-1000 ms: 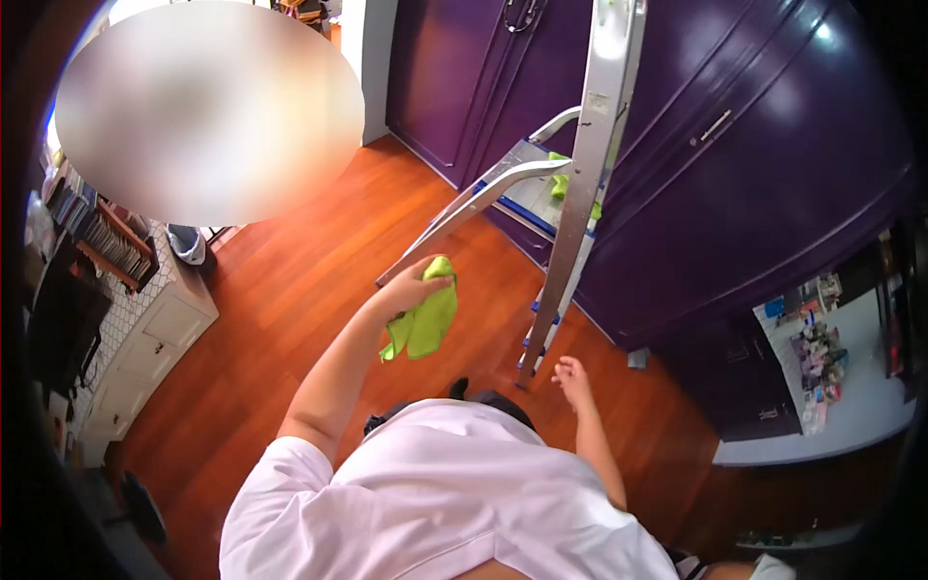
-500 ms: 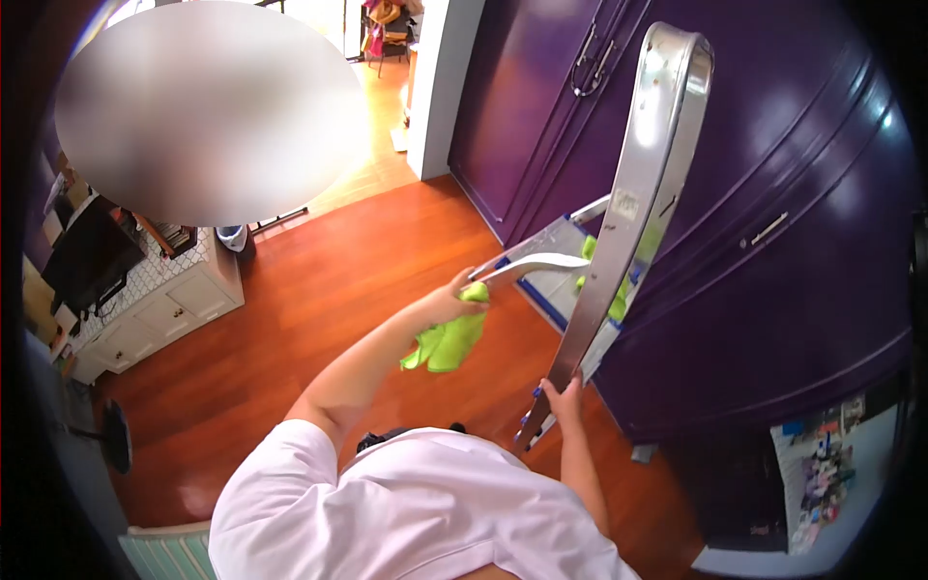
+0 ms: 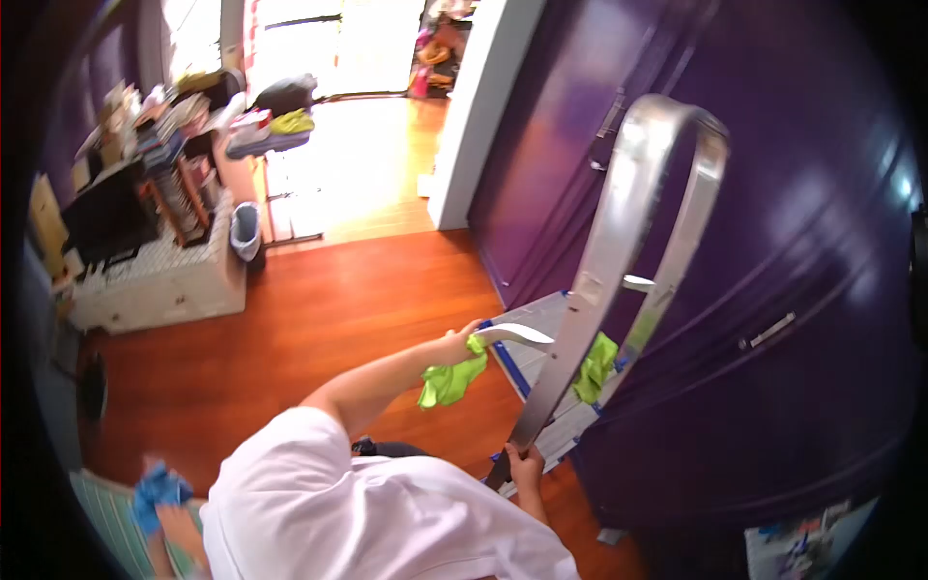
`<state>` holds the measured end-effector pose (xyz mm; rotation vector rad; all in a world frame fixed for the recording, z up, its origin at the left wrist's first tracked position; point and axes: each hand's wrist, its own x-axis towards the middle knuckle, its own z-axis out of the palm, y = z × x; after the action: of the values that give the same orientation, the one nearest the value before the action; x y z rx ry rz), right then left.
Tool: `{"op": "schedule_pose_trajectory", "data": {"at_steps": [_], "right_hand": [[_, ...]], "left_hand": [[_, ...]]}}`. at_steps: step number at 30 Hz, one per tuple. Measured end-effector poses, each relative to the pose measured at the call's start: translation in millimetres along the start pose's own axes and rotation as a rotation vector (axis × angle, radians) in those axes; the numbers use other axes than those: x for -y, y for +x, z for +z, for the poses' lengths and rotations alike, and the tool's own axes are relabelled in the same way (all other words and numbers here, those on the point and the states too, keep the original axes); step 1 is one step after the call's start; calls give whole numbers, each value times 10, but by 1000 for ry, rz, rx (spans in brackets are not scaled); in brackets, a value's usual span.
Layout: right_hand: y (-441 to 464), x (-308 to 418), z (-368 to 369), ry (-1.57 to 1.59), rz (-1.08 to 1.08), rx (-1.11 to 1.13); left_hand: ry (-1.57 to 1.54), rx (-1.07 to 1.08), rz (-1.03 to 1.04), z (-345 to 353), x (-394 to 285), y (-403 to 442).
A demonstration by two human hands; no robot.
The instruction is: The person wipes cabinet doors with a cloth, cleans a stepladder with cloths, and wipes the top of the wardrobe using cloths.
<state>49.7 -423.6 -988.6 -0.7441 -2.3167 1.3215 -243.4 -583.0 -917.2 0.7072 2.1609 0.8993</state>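
A metal stepladder with a tall looped top rail stands tilted in front of me. My left hand is closed around a lime-green cloth, which hangs below it, and is at the end of a curved silver bar on the ladder. Lower down, my right hand grips the ladder's side rail. A second lime-green cloth lies over the ladder, beyond the near rail. The ladder's steps have blue edges.
Purple cabinet doors with metal handles rise close by on the right. To the left, a white cabinet carries a screen and clutter, beside a waste bin. Another person's hand with a blue cloth is at lower left.
My view has shifted. The ladder's top rail appears lower, and both hands are still on the ladder. Another person's hand with a blue cloth has come in at lower left.
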Motion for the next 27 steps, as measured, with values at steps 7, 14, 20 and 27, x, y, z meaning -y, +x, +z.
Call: {"op": "schedule_pose_trajectory", "data": {"at_steps": [7,14,20,27], "right_hand": [[76,-187,98,83,32,37],[39,-160,144,51,29,-36],[183,-957,180,23,185,319],[126,-419,111,87,403,349]], "left_hand": [[339,-593,-302,-2577,885,-167],[185,-1011,-554,-3971,1324,-1088],[-274,-843,-173,-3297,800,-474],[334,21,61,-1238,66,-52]]}}
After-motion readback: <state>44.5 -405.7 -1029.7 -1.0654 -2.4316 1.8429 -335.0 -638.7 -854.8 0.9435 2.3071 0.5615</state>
